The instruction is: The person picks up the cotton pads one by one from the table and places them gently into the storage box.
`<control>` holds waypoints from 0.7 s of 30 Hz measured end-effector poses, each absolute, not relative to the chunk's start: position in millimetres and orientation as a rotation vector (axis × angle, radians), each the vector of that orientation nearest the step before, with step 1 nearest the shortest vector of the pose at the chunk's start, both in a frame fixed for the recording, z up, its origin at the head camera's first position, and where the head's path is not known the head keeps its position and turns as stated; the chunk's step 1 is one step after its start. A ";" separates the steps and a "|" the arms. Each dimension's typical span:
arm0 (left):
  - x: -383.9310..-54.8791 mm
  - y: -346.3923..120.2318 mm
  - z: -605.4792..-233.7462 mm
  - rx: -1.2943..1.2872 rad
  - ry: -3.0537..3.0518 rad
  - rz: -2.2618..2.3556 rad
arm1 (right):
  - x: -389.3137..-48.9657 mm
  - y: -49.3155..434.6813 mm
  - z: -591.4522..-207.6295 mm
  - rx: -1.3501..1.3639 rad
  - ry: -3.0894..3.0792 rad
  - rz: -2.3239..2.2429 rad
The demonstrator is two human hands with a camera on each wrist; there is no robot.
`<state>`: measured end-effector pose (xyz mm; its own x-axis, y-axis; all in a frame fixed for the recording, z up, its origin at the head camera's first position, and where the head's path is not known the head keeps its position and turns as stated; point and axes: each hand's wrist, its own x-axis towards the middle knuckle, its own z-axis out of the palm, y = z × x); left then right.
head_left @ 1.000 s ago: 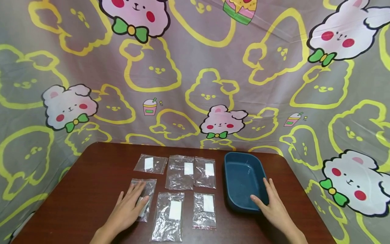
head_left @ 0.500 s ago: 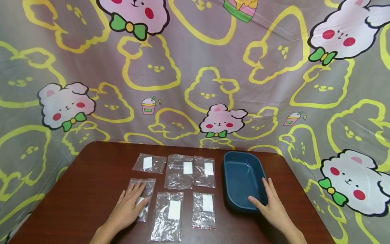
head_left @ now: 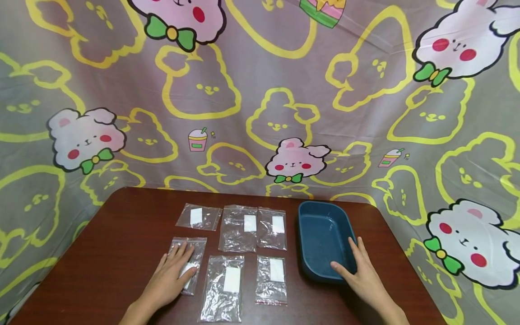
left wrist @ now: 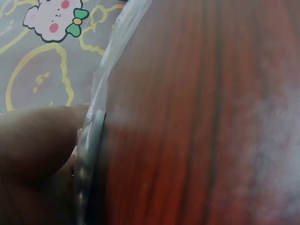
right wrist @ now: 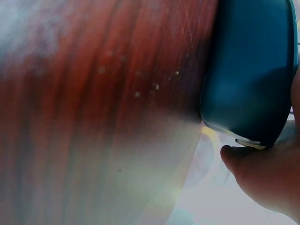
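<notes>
My left hand (head_left: 167,274) lies with spread, straight fingers on a clear zip bag (head_left: 197,251) at the front left, covering part of its white label. In the left wrist view, the plastic bag (left wrist: 97,96) stands out along the table's surface beside the hand (left wrist: 37,140). On the other side, my right hand (head_left: 364,276) rests at the near right corner of a dark blue plastic bin (head_left: 322,241), fingers straight along its right rim and thumb over the front rim. The right wrist view has the thumb (right wrist: 253,171) close to the corner of the bin (right wrist: 251,65).
Several more clear zip bags with white labels lie flat: a large one (head_left: 215,298), a red-edged one (head_left: 266,291), and back-row bags (head_left: 211,219), (head_left: 233,234), (head_left: 268,239) on the brown wooden table (head_left: 118,253). A patterned curtain (head_left: 252,67) hangs behind.
The head view has shifted slightly. Both hands, the bags and the bin keep their places relative to each other.
</notes>
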<state>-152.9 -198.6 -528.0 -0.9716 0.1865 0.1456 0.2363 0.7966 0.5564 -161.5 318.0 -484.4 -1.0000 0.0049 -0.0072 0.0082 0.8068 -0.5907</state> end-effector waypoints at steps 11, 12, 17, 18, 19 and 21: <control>-148.7 -197.0 -530.5 -0.354 -2.883 -0.906 | -162.5 320.2 -486.0 0.029 2.951 -0.984; -148.3 -196.7 -530.4 -0.356 -2.878 -0.901 | -162.6 320.3 -485.9 0.033 2.950 -0.981; -148.2 -196.0 -530.1 -0.359 -2.873 -0.885 | -163.1 320.2 -485.7 0.042 2.948 -0.971; -148.4 -196.0 -530.2 -0.360 -2.872 -0.889 | -163.2 320.2 -485.8 0.043 2.946 -0.975; -148.4 -196.0 -530.2 -0.358 -2.874 -0.893 | -163.3 320.1 -485.9 0.042 2.945 -0.979; -148.3 -195.9 -530.1 -0.355 -2.876 -0.899 | -163.4 320.0 -485.9 0.039 2.944 -0.990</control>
<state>-148.3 -195.9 -530.1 -0.9669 0.1894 0.1708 0.2530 0.7976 0.5476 -163.4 320.0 -485.9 -0.9991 0.0126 -0.0414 0.0351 0.7967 -0.6034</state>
